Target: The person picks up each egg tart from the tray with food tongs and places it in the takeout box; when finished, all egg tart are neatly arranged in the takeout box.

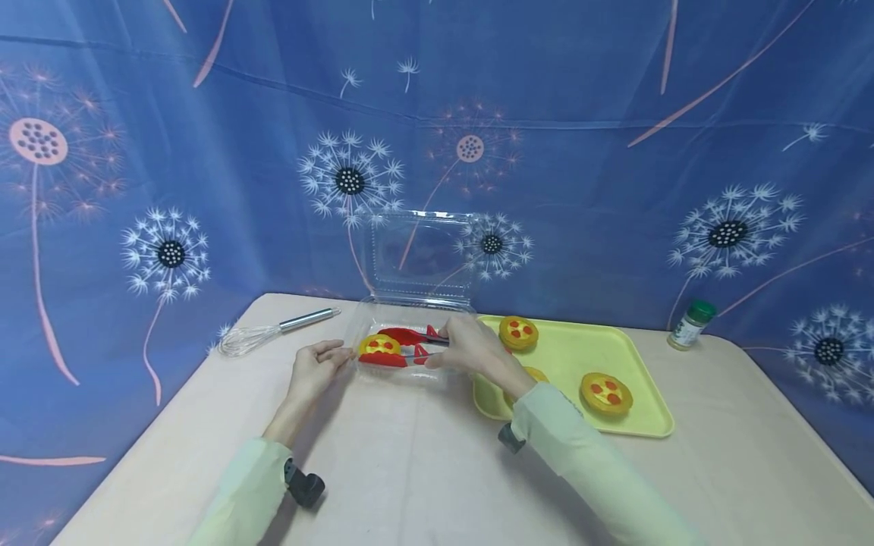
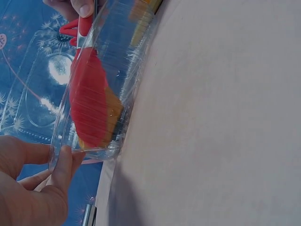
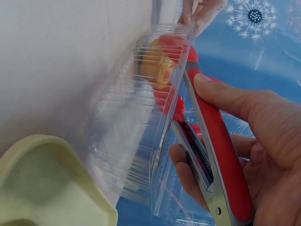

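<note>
My right hand (image 1: 471,350) grips red-and-steel tongs (image 3: 214,141), thumb on one arm and fingers round the other. Between the red heads of the tongs sits a small toy pizza (image 1: 379,345) with red spots, inside the left part of a clear plastic clamshell container (image 1: 410,375). The container's lid (image 1: 423,254) stands raised at the back. At the container's left edge, my left hand (image 1: 315,371) pinches the rim between thumb and fingers, as the left wrist view shows.
Right of the container lies a yellow tray (image 1: 645,417) bearing more pizzas (image 1: 606,394), one partly hidden behind my right wrist. A whisk (image 1: 276,331) lies at the back left. A green-capped jar (image 1: 691,324) stands at the back right, near the blue curtain (image 1: 580,189).
</note>
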`<state>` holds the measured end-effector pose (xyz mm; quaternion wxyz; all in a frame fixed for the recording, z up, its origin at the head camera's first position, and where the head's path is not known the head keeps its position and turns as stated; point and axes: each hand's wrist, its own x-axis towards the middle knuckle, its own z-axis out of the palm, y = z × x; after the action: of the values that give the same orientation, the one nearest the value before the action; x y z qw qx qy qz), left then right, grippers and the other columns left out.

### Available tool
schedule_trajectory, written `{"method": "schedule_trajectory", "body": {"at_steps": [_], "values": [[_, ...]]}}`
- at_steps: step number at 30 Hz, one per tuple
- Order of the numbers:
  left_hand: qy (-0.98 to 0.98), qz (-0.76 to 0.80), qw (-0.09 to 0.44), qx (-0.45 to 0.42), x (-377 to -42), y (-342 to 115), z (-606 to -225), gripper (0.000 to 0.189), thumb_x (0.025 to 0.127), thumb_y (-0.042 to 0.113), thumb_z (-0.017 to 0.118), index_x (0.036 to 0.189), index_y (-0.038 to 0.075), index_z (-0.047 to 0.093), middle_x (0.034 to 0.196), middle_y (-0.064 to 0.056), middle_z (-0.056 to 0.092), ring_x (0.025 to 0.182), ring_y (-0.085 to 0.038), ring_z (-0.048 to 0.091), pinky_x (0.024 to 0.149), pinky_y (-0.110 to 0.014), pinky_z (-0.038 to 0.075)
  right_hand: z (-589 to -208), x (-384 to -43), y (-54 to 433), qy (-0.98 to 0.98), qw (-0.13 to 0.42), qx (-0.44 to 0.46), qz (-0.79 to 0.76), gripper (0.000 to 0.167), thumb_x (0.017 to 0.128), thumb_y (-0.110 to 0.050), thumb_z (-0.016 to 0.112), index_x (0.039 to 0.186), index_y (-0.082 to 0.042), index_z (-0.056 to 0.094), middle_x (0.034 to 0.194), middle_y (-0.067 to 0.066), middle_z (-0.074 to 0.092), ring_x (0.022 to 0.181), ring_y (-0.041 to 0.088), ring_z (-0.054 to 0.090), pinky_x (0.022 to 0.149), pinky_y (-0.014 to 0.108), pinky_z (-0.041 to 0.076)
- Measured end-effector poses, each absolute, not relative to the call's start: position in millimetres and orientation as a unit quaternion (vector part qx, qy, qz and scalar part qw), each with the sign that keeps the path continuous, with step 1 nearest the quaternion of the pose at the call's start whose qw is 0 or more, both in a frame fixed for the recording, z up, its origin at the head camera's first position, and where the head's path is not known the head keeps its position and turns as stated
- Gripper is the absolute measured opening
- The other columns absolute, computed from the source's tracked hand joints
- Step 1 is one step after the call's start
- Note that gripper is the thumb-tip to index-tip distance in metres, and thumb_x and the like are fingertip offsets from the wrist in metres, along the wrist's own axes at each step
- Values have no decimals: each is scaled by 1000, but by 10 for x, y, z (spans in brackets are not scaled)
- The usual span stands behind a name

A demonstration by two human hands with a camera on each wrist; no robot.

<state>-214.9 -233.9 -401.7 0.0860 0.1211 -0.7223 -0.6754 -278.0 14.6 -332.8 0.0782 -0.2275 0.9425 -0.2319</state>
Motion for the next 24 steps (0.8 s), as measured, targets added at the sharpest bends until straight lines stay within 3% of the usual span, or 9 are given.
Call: {"method": "schedule_trajectory", "body": {"at_steps": [9, 15, 24], "values": [[-739, -657, 85, 120, -2157, -2352, -4013, 41, 97, 0, 56, 133, -17, 46, 123, -31, 60, 92, -10, 68, 86, -22, 59, -3337, -2814, 163, 941, 92, -228, -233, 31, 72, -33, 87, 68, -10, 67, 49, -5, 33, 42, 12, 35, 37, 19, 25], [-744, -654, 80, 114, -2163, -2354, -4004, 42, 97, 2, 56, 133, -17, 46, 124, -31, 59, 95, -10, 67, 86, -23, 59, -3392, -2859, 224, 930, 110, -233, -260, 39, 74, -32, 87, 60, -8, 58, 50, -4, 29, 42, 12, 30, 37, 20, 24], [-734, -664, 79, 117, -2130, -2379, -4017, 43, 97, 1, 57, 133, -18, 45, 126, -32, 57, 87, -3, 66, 84, -20, 59, -3369, -2892, 306, 919, 120, -242, -287, 44, 76, -33, 85, 57, -11, 52, 50, -4, 31, 45, 12, 33, 41, 20, 28]]}}
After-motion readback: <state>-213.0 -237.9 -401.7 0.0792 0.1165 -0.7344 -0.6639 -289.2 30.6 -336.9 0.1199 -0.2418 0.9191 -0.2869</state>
